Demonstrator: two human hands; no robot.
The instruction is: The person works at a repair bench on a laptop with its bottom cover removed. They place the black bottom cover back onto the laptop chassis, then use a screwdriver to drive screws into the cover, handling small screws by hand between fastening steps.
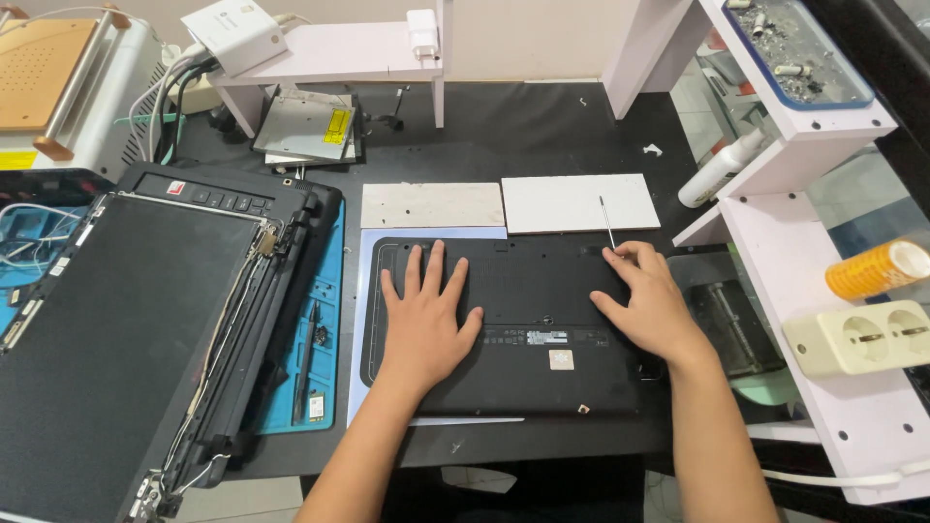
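A black laptop base (528, 291) lies upside down on a pale mat in front of me. My left hand (424, 315) rests flat on its left part with the fingers spread. My right hand (651, 302) sits on its right part and holds a thin screwdriver (605, 221) upright near the far right corner of the base. The screwdriver's shaft sticks up past my fingers.
A dismantled laptop screen assembly (126, 339) with loose cables lies on the left, over a blue work mat (325, 320). Two white tiles (578, 202) lie behind the base. A white shelf (823, 291) with a socket strip, an orange roll and a bottle stands on the right.
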